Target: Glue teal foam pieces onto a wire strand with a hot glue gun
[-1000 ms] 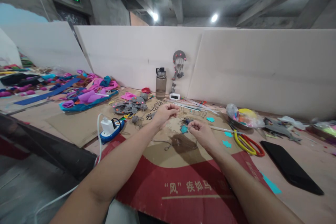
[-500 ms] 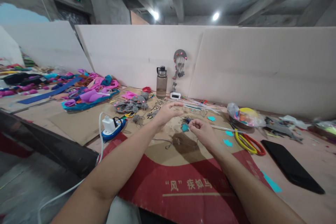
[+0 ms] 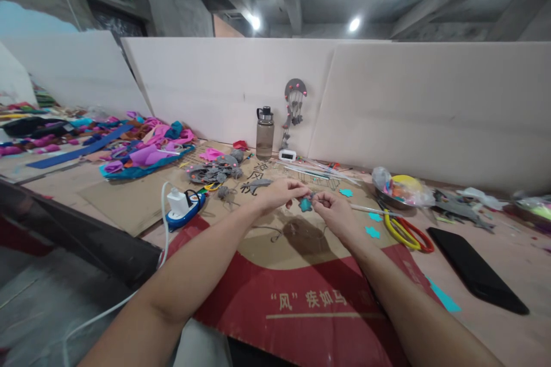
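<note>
A small teal flower-shaped piece (image 3: 305, 205) hangs between my two hands, above the cardboard sheet (image 3: 284, 252). My right hand (image 3: 330, 208) is closed in a pinch at the right edge of the piece. From the left, my left hand (image 3: 287, 192) reaches the upper edge with thumb and fingers bent together; what exactly its fingertips grip is too small to tell. A thin grey cord (image 3: 273, 235) lies on the cardboard below. Flat turquoise cutouts (image 3: 372, 232) rest to the right of my right hand.
Yellow and red scissors (image 3: 407, 232) and a black phone (image 3: 476, 269) lie at the right. A bottle (image 3: 264, 135) stands behind. A blue power strip (image 3: 186, 212) with a white cable, grey felt pieces (image 3: 210, 172) and colourful cloth (image 3: 150, 152) are at the left. A bowl (image 3: 400, 202) holds bagged items.
My left hand has moved right and down to meet my right hand at the teal piece, and its fingers have bent. The teal piece has shifted slightly up and right.
</note>
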`<state>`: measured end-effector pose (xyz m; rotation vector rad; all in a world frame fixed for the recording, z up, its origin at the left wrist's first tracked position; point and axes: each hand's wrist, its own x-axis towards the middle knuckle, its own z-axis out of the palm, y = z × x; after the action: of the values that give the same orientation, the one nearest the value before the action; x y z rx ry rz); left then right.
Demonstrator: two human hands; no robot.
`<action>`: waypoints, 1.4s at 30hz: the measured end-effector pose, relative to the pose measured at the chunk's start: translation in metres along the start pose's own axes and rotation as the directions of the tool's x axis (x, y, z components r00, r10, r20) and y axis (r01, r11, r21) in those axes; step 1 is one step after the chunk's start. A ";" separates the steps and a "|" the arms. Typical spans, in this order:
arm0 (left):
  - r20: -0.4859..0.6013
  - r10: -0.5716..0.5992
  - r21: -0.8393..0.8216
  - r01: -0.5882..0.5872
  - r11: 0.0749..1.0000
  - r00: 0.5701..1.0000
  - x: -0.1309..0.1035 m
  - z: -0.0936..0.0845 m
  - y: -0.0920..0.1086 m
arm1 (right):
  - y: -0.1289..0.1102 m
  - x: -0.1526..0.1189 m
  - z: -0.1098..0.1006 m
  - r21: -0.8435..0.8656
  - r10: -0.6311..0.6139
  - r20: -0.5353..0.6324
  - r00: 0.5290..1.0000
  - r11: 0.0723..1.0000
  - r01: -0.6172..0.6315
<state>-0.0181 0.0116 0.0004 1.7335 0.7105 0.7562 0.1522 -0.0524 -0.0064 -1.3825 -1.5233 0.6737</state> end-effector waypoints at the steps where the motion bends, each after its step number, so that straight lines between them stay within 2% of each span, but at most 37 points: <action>1: 0.005 -0.001 0.033 0.001 0.999 1.000 -0.001 0.000 0.001 | 0.001 0.000 0.000 -0.009 -0.004 -0.002 1.000 1.000 0.004; 5: 0.046 0.041 0.205 -0.049 0.978 0.998 -0.002 0.000 0.002 | 0.005 0.000 0.000 -0.115 -0.048 -0.002 0.999 0.992 0.047; 8: 0.051 0.086 0.293 -0.097 0.951 0.995 -0.002 0.000 0.003 | 0.008 -0.001 0.000 -0.259 -0.144 -0.014 0.990 0.956 0.135; 12: 0.024 0.113 0.372 -0.114 0.921 0.993 -0.001 0.002 0.001 | 0.009 -0.002 0.000 -0.422 -0.307 0.004 0.952 0.862 0.280; 15: -0.038 0.109 0.416 -0.084 0.906 0.993 -0.002 0.004 0.001 | 0.008 -0.002 0.000 -0.447 -0.333 -0.004 0.943 0.844 0.296; 18: -0.112 0.108 0.387 -0.057 0.921 0.988 -0.003 0.004 0.003 | 0.008 -0.003 0.000 -0.409 -0.317 -0.039 0.948 0.870 0.274; 23: -0.135 0.126 0.302 -0.081 0.950 0.983 -0.001 0.002 0.001 | 0.008 -0.004 0.000 -0.321 -0.303 -0.081 0.950 0.910 0.263; 29: -0.192 0.162 0.298 -0.100 0.949 0.968 0.002 0.001 -0.004 | 0.006 -0.005 0.000 -0.324 -0.325 -0.050 0.944 0.900 0.293; 36: -0.261 0.208 0.284 -0.131 0.950 0.943 0.003 0.002 -0.003 | 0.005 -0.008 0.001 -0.341 -0.332 -0.068 0.941 0.894 0.291; 42: -0.320 0.204 0.189 -0.149 0.971 0.925 0.009 -0.003 -0.012 | 0.002 -0.011 0.005 -0.333 -0.392 -0.049 0.919 0.873 0.355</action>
<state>-0.0158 0.0231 -0.0088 1.8530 0.8731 1.1690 0.1483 -0.0615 -0.0133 -1.2752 -1.7952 0.1046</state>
